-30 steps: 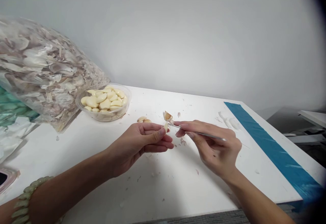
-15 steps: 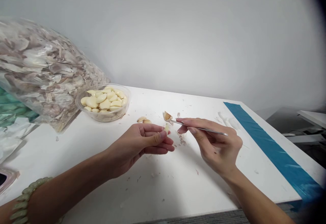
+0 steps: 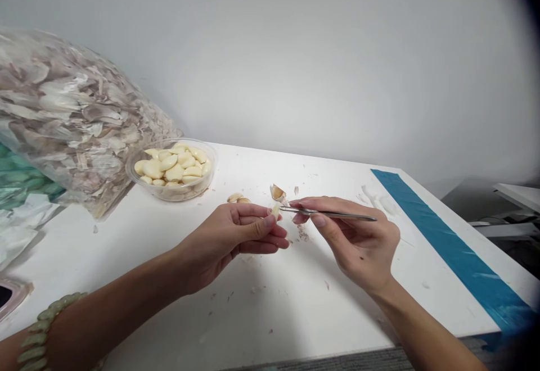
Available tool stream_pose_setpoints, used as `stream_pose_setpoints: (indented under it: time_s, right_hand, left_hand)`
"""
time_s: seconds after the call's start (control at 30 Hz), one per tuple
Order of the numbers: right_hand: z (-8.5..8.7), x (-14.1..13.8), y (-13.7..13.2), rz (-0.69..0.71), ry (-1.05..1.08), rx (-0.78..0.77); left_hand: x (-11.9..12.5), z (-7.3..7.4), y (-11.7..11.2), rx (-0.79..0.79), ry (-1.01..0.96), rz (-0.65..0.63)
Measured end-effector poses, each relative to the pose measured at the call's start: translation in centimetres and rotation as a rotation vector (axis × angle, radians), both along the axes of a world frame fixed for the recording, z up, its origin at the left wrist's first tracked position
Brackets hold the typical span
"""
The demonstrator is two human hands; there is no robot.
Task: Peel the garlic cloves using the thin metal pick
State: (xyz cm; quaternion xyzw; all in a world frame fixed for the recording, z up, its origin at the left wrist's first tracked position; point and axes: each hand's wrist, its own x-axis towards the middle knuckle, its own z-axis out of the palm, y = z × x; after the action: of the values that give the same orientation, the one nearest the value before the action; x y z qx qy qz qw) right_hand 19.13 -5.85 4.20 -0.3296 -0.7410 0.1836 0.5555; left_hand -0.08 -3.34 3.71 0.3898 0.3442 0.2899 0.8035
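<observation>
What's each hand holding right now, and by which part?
The left hand pinches a peeled garlic clove by its lower end against the thumb; the right hand grips metal tweezers around mid-shaft.

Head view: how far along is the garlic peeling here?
Done: peeled cloves fill a clear tub; a clear bag of papery skins sits beside it. In hand: the left hand pinches a clove while the right hand works tweezers at it. Left: two skin-on cloves and a papery piece on the table.

Blue tape along white table
</observation>
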Motion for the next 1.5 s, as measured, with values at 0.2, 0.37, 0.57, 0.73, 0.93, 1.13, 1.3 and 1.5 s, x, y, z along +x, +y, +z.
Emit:
stream_pose_setpoints:
  time_s: [0.2, 0.37, 0.57, 0.73, 0.93, 1.13, 1.3, 1.5]
  right_hand:
    - [-0.1, -0.1, 0.0, 0.013, 0.018, -0.008]
    - [-0.1, -0.1, 0.1, 0.018, 0.023, -0.023]
    - [-0.1, -0.1, -0.1, 0.004, 0.007, -0.001]
    - [-0.2, -0.2, -0.1, -0.023, -0.006, 0.015]
    - [-0.1, -0.2, -0.1, -0.074, -0.014, 0.02]
    - [-0.1, -0.1, 0.0, -0.093, -0.019, 0.019]
    - [-0.1, -0.1, 0.1, -0.108, -0.022, 0.026]
    - [0.0, -0.2, 0.0, -0.108, -0.019, 0.037]
  left_hand:
    - [0.1, 0.0, 0.1, 0.004, 0.004, -0.008]
    - [0.0, 0.0, 0.0, 0.017, 0.008, -0.016]
    - [0.0, -0.1, 0.0, 0.016, -0.001, -0.017]
    - [0.1, 0.2, 0.0, 0.013, 0.005, -0.013]
    - [0.3, 1.0, -0.1, -0.026, 0.048, -0.026]
    - [0.2, 1.1, -0.1, -0.023, 0.036, -0.031]
    - [0.1, 1.0, -0.2, -0.005, 0.027, -0.037]
    - [0.1, 0.9, -0.2, 0.044, 0.031, -0.071]
